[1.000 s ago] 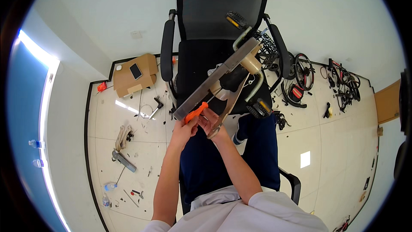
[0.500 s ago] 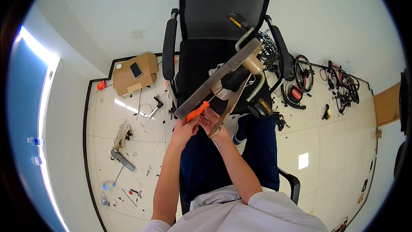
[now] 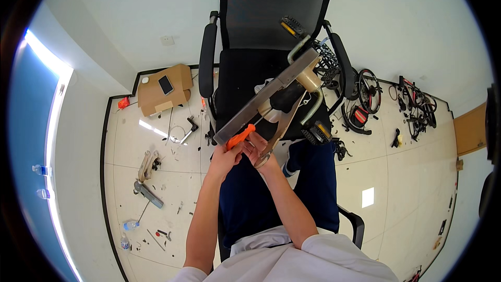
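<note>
Left hand (image 3: 225, 157) closed around an orange-handled tool (image 3: 240, 136), handle poking up out of the fist toward the low end of a long grey metal frame bar (image 3: 266, 98). Right hand (image 3: 259, 149) just beside it, fingers (image 3: 254, 141) curled narrow on the beige frame piece (image 3: 276, 130) hanging below the bar; exact grip hidden by the knuckles. Bar slanted from lower left to upper right, resting across the seat of a black office chair (image 3: 237, 68), pedals (image 3: 317, 132) and crank at its far end. Open cardboard box (image 3: 159, 96) on the floor to the left, a dark phone-like slab (image 3: 166, 84) lying on top. Loose tools (image 3: 148, 193) scattered on the white tiles at left, bike wheels and parts (image 3: 365, 94) piled at right, bare tiles in front of the right knee
</note>
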